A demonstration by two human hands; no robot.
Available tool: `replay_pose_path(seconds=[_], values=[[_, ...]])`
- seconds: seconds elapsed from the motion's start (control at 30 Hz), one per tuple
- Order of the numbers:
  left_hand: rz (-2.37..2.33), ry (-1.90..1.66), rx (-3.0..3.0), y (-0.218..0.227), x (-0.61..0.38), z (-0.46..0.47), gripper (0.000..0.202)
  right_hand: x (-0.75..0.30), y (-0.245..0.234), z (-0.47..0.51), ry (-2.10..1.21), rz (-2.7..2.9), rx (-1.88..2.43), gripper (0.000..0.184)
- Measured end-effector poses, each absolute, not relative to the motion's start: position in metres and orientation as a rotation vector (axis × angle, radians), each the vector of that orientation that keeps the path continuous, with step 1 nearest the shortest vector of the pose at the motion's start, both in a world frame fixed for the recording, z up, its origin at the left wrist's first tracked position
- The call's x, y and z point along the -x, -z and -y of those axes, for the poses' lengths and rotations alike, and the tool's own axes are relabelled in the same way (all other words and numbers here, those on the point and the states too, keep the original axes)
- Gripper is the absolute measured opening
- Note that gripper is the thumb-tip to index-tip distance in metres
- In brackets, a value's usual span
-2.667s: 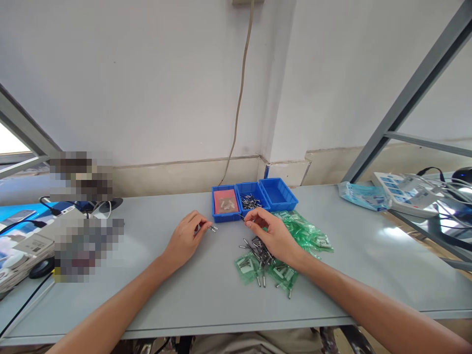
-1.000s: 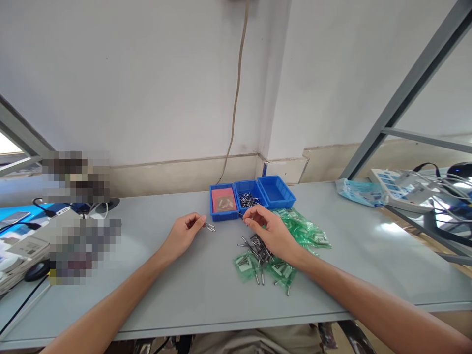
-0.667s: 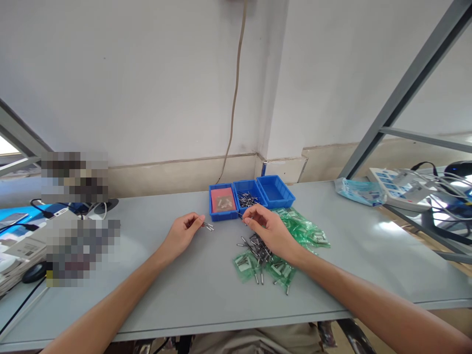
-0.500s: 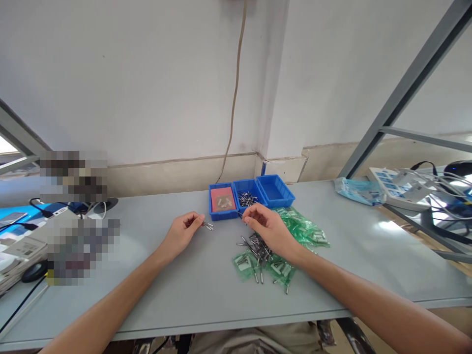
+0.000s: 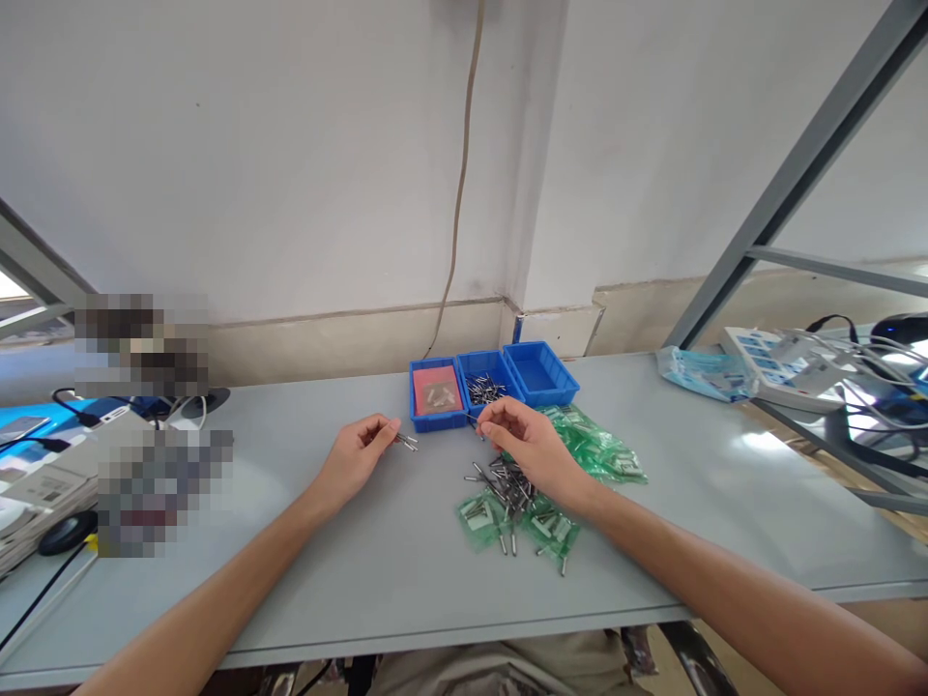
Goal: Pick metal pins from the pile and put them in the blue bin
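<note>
Between thumb and fingers, my left hand (image 5: 362, 449) holds a few slim metal pins (image 5: 407, 442) that stick out to the right. My right hand (image 5: 523, 440) is closed in a pinch on a thin metal piece (image 5: 471, 420); its far tip shows in front of the blue bins, and its kind is too small to make out. Below the right hand lies a heap of loose metal pins (image 5: 511, 483), partly hidden by the hand. Small green plastic bags (image 5: 478, 520) with pins and white slips lie around the heap.
Three blue bins stand in a row by the wall: one with a pink sheet and a small clear bag (image 5: 437, 377), one with short metal parts (image 5: 484, 390), one bare (image 5: 540, 369). More green bags (image 5: 598, 445) lie right. Power strips and cables (image 5: 804, 372) are far right.
Both hands stay almost where they were, still pinching the metal pieces. The view has shifted very slightly; nothing else has visibly moved.
</note>
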State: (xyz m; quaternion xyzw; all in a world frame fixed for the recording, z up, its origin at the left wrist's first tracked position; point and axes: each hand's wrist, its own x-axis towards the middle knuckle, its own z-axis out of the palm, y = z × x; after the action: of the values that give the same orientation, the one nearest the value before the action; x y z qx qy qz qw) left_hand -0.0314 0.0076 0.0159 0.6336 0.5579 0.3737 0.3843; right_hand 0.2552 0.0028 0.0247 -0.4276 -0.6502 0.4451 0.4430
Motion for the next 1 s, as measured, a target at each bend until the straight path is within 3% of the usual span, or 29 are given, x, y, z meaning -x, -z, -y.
replay_pose_path(seconds=[1.0], values=[[-1.436, -0.942, -1.617, -0.0107, 0.0332, -0.0109, 0.047, -0.2551, -0.0240, -0.0034, -1.206, 1.471, 1.019, 0.020]])
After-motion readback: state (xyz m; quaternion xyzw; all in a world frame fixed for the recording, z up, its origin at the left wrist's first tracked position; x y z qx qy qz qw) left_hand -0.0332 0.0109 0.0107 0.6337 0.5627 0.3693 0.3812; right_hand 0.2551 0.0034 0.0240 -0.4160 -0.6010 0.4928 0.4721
